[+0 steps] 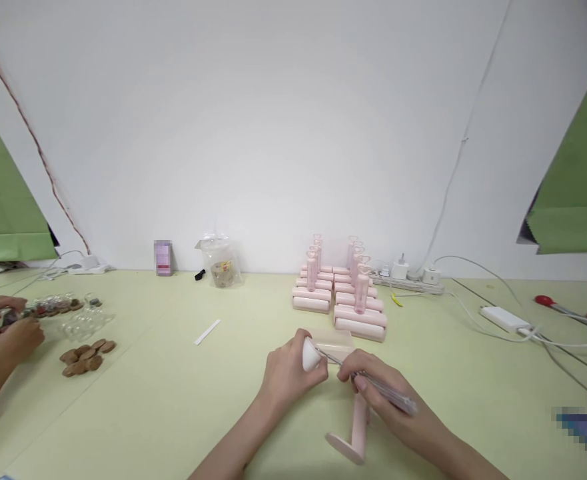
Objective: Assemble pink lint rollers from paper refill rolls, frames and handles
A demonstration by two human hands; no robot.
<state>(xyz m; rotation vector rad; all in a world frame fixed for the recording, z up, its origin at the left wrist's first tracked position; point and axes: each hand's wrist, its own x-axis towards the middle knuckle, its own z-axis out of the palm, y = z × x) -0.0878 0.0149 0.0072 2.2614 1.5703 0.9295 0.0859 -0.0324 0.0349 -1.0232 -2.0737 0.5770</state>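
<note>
White rounded pc (310, 357) was in the L hand (287, 370), roughly center of the work area, over the surface (148, 420). L fingers were curled round it, thumb on the near side. R hand (380, 385), at 4 o'clock from it, had its fingers pinched on a slim tool (398, 398) w/ a see-through handle; the thin tip pointed to 10 o'clock, at the pc's edge, contact hard to tell.

Handling: pc looked light, stiff & smooth, so prob. a bit slippery; best hold = the rounded sides, fingertips clear of the tip. Tool prob. light & rigid, best held mid-handle.

Pink L-shaped part (358, 430) lay at 5 o'clock, partly under R hand; seemed light, stiff plastic, best taken by the straight stem. Pale block (340, 339) was at 1 o'clock, partly hidden by the hands; pink rollers (358, 325) past it, in two rows. White strip (207, 332) lay at 10 o'clock, brown discs (88, 358) well off at 9.
</note>
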